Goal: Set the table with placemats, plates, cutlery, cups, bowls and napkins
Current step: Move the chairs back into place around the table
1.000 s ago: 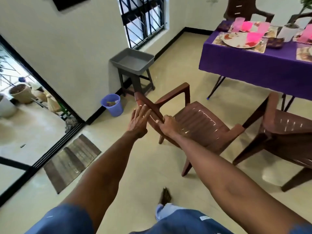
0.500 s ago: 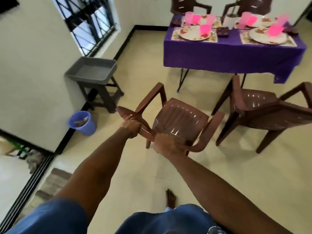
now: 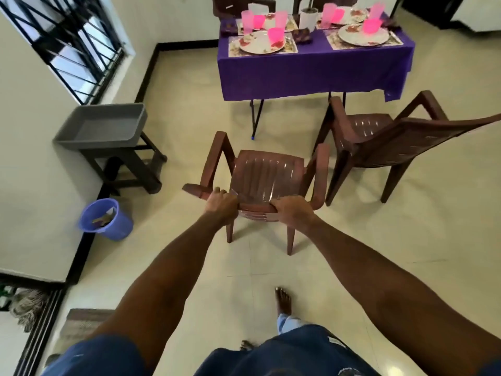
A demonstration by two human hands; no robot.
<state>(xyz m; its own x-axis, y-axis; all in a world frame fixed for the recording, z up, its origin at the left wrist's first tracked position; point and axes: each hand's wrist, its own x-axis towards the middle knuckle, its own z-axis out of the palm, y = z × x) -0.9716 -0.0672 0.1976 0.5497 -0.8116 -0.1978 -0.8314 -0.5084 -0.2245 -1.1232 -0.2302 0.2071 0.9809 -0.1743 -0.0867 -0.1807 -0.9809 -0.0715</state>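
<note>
Head view. Centre of the frame: a brown plastic chair (image 3: 267, 175) stands on the tiled floor (image 3: 352, 267), its seat facing the table (image 3: 311, 69) at the upper right. The left hand (image 3: 221, 203) grips the top edge of the chair's backrest near its left arm, fingers curled over the edge. The right hand (image 3: 291, 211) grips the same edge further right, fingers wrapped over it and thumb on the near side. Both forearms reach in from the bottom of the frame.

Upper right: the table carries a purple cloth, and on it lie placemats (image 3: 291, 46), patterned plates (image 3: 260, 44) and pink cups (image 3: 276, 33). A white pot (image 3: 308, 19) stands between the settings. Cutlery, bowls and napkins are too small to tell.

Right of centre: a second chair (image 3: 379, 137) stands near the table, just beside the held chair.

Left: a grey tub (image 3: 101, 126) rests on a dark stool (image 3: 130, 164) against the wall; a blue bin (image 3: 104, 219) stands on the floor below it.

Bottom centre: a bare foot (image 3: 283, 301) on the tiles.
</note>
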